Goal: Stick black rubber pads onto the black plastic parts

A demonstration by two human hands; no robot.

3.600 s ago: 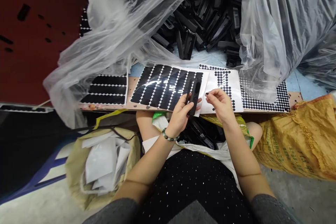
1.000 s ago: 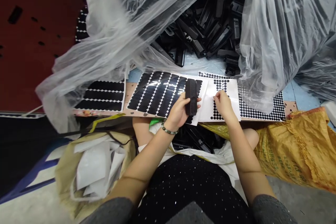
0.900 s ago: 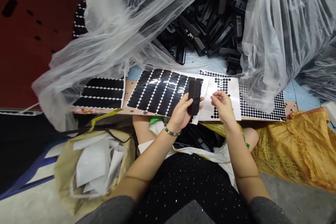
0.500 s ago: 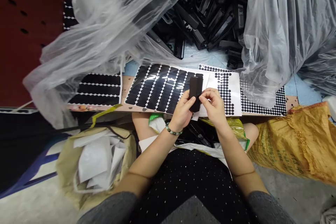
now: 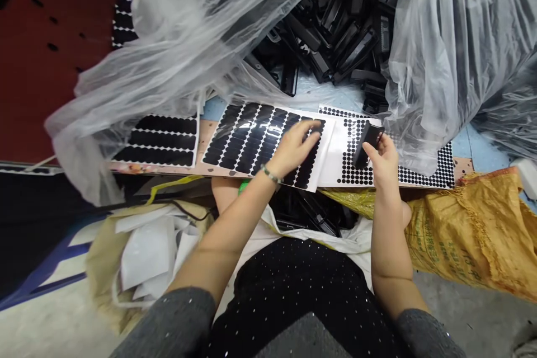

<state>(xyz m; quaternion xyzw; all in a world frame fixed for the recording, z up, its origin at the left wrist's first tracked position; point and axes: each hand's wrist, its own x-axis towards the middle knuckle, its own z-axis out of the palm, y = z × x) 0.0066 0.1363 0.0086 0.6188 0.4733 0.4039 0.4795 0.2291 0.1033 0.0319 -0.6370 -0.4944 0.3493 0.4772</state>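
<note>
My right hand (image 5: 382,161) grips a black rectangular case (image 5: 366,145), tilted, above a white sheet of small black dots (image 5: 350,174). Over the right part of a sheet of long black stickers (image 5: 258,134) is my left hand (image 5: 293,148), its fingers apart and holding nothing. A beaded bracelet circles the left wrist. Whether the left fingertips touch the sheet cannot be made out.
Black cases (image 5: 344,39) lie heaped at the back between clear plastic bags (image 5: 453,39). Below the table edge are a bag of white paper scraps (image 5: 149,251), an orange woven sack (image 5: 474,229) and an open bag of black parts (image 5: 312,212) at my lap.
My left hand has let go of the black case and moved left and up over the long-sticker sheet. My right hand has carried the case to the right, over the dot sheet.
</note>
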